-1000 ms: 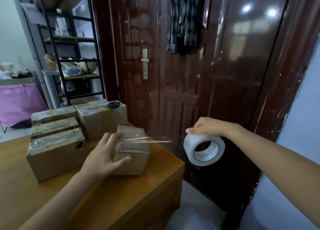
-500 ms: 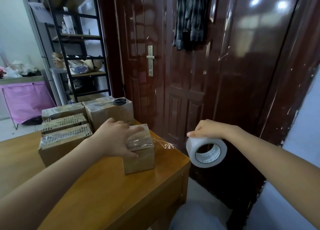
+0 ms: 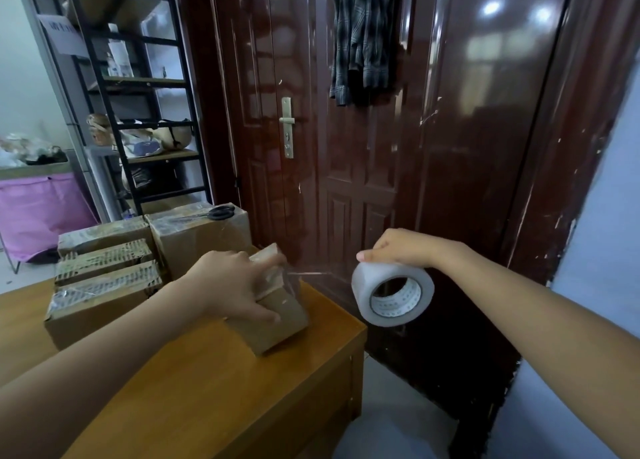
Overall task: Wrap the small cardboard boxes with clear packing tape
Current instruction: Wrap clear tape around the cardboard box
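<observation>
A small cardboard box (image 3: pixel 277 323) sits tilted near the right edge of the wooden table (image 3: pixel 214 399). My left hand (image 3: pixel 232 285) lies over its top, thumb along the near side and fingers spread across the taped upper face. My right hand (image 3: pixel 405 247) grips a roll of clear packing tape (image 3: pixel 393 294) from above, off the table's right edge. A thin strip of clear tape (image 3: pixel 311 272) stretches from the roll to the box.
Several taped cardboard boxes (image 3: pixel 104 285) are stacked at the table's back left, a larger one (image 3: pixel 201 237) with black scissors (image 3: pixel 216 213) on top. A dark red door (image 3: pixel 346 147) stands close behind. A black shelf rack (image 3: pixel 138 112) is at the left.
My left hand moved from the box's side onto its top and turned the box, which now tilts. The tape strip shortened. The right hand and roll stayed about where they were.
</observation>
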Motion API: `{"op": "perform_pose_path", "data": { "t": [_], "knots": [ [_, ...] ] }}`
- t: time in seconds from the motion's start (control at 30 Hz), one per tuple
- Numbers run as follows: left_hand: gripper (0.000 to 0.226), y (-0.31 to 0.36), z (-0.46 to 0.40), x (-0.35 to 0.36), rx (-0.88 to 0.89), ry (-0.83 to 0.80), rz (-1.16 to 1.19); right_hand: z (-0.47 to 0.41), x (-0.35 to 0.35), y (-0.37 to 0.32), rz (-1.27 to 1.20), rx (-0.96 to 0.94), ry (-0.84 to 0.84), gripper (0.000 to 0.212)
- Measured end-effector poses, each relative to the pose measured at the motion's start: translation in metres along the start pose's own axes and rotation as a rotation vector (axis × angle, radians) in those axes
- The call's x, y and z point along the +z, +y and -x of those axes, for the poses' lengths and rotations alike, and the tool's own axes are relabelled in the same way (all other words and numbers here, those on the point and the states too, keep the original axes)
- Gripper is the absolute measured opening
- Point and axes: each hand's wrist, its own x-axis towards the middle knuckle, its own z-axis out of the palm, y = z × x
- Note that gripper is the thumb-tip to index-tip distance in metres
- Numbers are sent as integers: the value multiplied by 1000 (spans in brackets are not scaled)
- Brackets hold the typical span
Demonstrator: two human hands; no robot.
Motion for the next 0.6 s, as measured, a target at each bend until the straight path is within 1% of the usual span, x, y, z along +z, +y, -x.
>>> {"op": "perform_pose_path", "data": {
  "t": [0.07,0.1,0.27,0.3,0.37,0.43,0.5,0.57,0.6],
  "knots": [
    [122,-7,10,6,-29,52,140,-2,-7,-10,-30,-30,13,57],
    [125,-8,15,13,-53,85,205,-2,-8,-15,-26,-42,9,57],
    [118,0,34,51,-196,289,531,-11,13,-36,57,-58,-32,59],
    [118,5,38,58,-235,308,603,-13,19,-39,54,-62,-35,59],
    [120,18,47,70,-335,295,751,-19,32,-48,49,-86,-32,59],
    [122,27,52,79,-427,303,844,-24,38,-57,77,-106,-24,59],
    [121,27,53,83,-448,373,754,-27,40,-62,92,-106,-25,58],
    [115,23,50,78,-370,415,605,-28,40,-57,36,-98,-23,58],
    [116,20,48,71,-326,387,567,-28,40,-54,0,-97,-17,58]
  ]
}}
